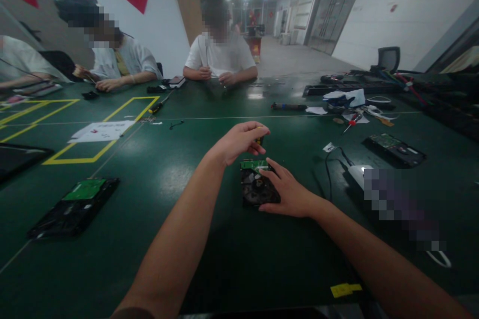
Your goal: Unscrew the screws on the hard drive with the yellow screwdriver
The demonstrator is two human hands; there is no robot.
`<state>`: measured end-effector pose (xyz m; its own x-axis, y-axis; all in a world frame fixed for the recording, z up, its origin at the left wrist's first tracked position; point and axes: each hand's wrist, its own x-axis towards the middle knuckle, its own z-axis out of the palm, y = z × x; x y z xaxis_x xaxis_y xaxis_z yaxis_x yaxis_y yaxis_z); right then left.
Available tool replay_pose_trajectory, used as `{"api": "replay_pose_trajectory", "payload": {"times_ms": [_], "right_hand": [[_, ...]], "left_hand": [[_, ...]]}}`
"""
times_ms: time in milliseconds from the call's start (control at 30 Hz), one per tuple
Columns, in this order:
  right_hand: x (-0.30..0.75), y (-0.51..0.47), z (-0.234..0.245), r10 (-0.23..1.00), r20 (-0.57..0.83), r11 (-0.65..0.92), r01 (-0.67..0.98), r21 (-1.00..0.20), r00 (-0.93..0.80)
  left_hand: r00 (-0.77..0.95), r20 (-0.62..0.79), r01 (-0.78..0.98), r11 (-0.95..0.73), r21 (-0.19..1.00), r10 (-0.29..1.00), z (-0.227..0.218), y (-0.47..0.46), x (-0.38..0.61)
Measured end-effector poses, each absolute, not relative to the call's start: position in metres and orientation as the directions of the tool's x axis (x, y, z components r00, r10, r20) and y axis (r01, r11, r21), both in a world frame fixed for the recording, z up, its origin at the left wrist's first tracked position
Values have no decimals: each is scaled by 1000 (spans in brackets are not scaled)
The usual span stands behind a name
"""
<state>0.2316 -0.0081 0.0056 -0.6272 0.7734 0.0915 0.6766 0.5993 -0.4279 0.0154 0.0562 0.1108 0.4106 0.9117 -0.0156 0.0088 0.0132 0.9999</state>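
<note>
A hard drive (249, 187) lies flat on the green table in front of me, its green circuit board (252, 164) at the far end. My right hand (290, 192) grips its right side, thumb at the near edge and fingers over the top. Above the drive's far end, my left hand (243, 140) is closed around a yellow-and-black screwdriver handle (259, 140). The fingers hide most of that tool, and its tip cannot be made out.
Other hard drives lie at left (84, 192) and right (396, 149). Near my right arm is a blurred-out device (359, 174) with a cable. Farther off are a red screwdriver (353, 120), white paper (101, 131) and yellow tape outlines. Several people sit across the table.
</note>
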Motion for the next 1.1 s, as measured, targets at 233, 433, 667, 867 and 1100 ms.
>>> {"api": "replay_pose_trajectory", "payload": {"times_ms": [233, 433, 667, 867, 1100], "right_hand": [[231, -8, 5, 769, 99, 607, 672, -424, -632], [231, -7, 4, 763, 103, 612, 663, -430, -638], [232, -7, 1, 764, 119, 617, 663, -424, -635], [232, -7, 1, 764, 109, 617, 672, -410, -636], [232, -7, 4, 768, 104, 612, 677, -409, -632]], "left_hand": [[439, -57, 7, 60, 998, 897, 111, 54, 17], [438, -67, -55, 102, 993, 896, 109, 56, 16], [415, -61, -27, 79, 996, 908, 111, 56, 15], [416, -58, -2, 65, 998, 907, 108, 59, 14], [447, -26, -46, 52, 998, 894, 108, 59, 13]]}}
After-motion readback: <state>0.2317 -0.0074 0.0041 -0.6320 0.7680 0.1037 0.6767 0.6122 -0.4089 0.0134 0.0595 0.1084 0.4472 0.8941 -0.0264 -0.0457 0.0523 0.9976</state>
